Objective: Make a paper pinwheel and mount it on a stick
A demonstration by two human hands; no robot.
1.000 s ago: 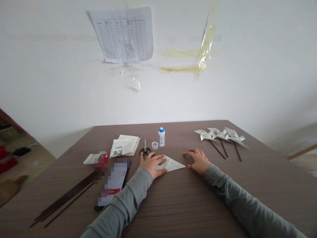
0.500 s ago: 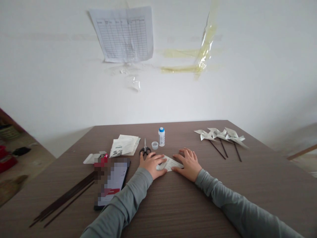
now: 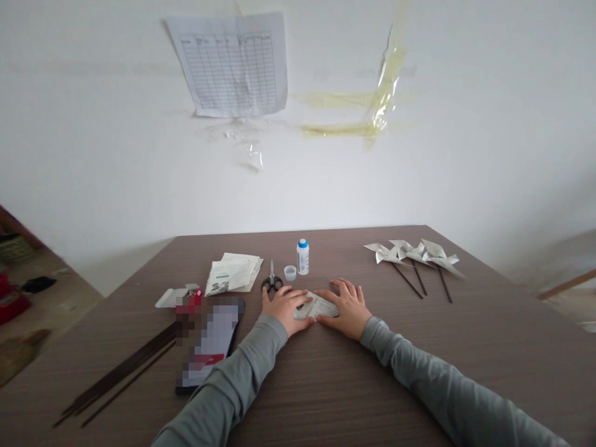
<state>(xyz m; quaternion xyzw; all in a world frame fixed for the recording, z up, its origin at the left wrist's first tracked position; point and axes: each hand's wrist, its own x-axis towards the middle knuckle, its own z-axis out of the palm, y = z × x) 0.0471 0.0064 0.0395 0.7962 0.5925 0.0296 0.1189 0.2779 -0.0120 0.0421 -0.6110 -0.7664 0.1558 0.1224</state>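
A folded piece of printed paper (image 3: 317, 305) lies flat on the table between my two hands. My left hand (image 3: 287, 308) rests on its left side, fingers spread and pressing it down. On the right part of the paper lies my right hand (image 3: 347, 309), its fingers apart as well. Parts of the paper's edges are hidden under both hands. Just beyond my left hand are black-handled scissors (image 3: 272, 282) and a small clear cup (image 3: 290, 272). Behind the paper stands a white bottle with a blue cap (image 3: 303, 257).
Several sheets of printed paper (image 3: 233, 273) lie at the back left. Nearer are a small opened red-and-white box (image 3: 186, 298), a bundle of dark sticks (image 3: 125, 366) and a phone (image 3: 212, 344). Three paper pinwheels (image 3: 408, 250) on sticks lie at the back right.
My right hand has slid left over the paper, closer to my left hand. The left hand stays in place on the paper.
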